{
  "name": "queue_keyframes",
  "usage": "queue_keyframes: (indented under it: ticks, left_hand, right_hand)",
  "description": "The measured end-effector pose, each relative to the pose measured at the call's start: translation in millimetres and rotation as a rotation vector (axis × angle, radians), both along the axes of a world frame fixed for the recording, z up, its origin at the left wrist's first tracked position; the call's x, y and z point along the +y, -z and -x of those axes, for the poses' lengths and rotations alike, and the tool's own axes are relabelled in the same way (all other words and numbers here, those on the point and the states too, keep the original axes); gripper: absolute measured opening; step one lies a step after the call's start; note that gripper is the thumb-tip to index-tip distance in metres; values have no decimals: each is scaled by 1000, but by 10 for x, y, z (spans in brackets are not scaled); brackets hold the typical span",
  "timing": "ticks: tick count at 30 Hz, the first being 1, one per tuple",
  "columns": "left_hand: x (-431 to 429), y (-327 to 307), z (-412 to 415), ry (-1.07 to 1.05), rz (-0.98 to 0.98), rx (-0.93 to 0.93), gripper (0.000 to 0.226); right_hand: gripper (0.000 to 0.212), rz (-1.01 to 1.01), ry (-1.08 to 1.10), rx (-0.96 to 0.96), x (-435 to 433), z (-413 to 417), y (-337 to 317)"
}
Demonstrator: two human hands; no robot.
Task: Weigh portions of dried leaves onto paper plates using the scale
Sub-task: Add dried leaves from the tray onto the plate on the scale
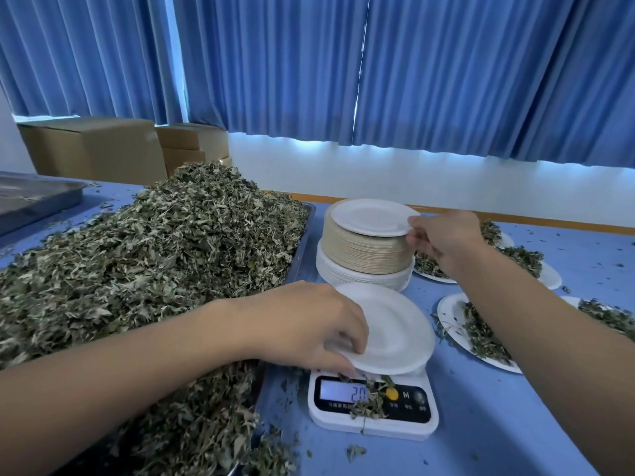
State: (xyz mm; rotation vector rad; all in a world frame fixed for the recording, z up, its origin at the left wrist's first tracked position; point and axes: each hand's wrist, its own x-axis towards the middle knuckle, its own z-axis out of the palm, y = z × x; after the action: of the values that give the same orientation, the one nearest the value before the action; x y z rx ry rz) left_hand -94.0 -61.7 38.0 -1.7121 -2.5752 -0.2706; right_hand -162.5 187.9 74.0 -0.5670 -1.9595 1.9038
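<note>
On the blue table by curtains, left hand and right hand pinch plates.

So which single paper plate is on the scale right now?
The empty white plate held by the left hand, on the scale. The right hand pinches the top plate of the stack; the rest lie on the table with leaves.

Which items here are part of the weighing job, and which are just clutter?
In use: scale, empty plate on it held by left hand, leaf pile, plate stack, top plate pinched by right hand, filled plates.
Lying about: cardboard boxes, metal tray, curtains.
</note>
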Motion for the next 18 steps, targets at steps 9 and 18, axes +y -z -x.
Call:
queue_keyframes:
  ticks: [9,18]
  left_hand:
    - [-195,-196,431,-493,1,-36,17]
    - [-259,-69,592,-877,-100,108,34]
  right_hand:
    - [14,-264,63,124,148,-447,464]
    - [26,-671,0,156,180,-1274,949]
